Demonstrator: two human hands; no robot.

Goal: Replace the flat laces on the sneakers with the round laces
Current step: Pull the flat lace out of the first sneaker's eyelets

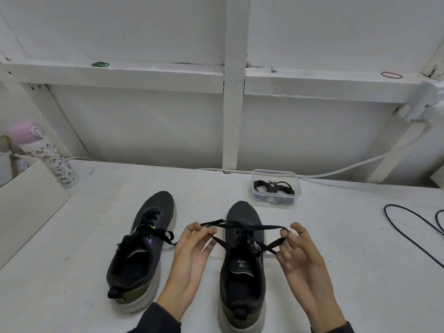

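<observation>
Two dark sneakers with pale soles stand on the white table, toes pointing away. The left sneaker (141, 246) is laced with a flat black lace whose end trails to its right. The right sneaker (242, 260) sits between my hands. My left hand (194, 251) pinches one part of that sneaker's flat black lace (262, 228), and my right hand (295, 251) pinches the other, both pulled out sideways above the shoe. A bundle of round black laces (274, 187) lies in a clear plastic box (276, 174) just beyond the right sneaker.
A pink-lidded patterned bottle (48, 157) stands at the back left beside a white box edge (28, 200). A black cable (413, 227) loops on the table at the right. A white cord (348, 168) runs along the back wall.
</observation>
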